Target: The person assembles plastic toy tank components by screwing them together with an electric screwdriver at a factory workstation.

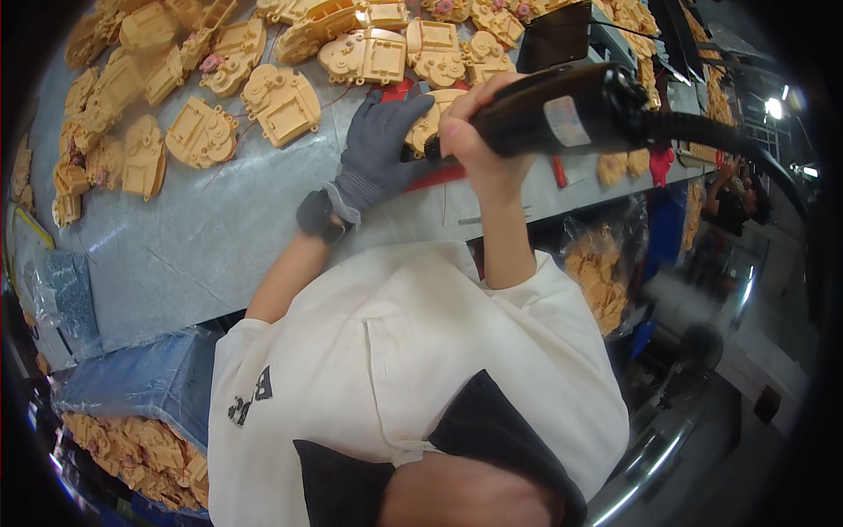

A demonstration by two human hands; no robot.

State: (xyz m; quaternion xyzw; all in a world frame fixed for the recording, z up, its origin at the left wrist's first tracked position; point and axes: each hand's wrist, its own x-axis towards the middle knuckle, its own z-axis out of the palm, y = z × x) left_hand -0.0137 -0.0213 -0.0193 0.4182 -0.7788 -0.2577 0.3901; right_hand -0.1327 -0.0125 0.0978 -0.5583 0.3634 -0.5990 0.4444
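Note:
My right hand (483,132) is bare and wraps round a black corded power tool (527,119), which looks like an electric screwdriver. Its nose points left, at a cream-yellow plastic housing (421,133). That housing sits over a red fixture (436,178) on the bench. In a grey knitted glove, my left hand (382,140) closes on the housing's left side, its fingers bent round the edge. The tool's tip and the far part of the housing are largely hidden by my right hand.
Several similar housings (283,104) lie on the grey metal bench (202,237), heaped at the far left. A red-handled tool (559,171) lies at right. Bins of housings (140,457) stand below the bench. The tool's thick black cable (702,130) runs right; another person (738,198) is beyond.

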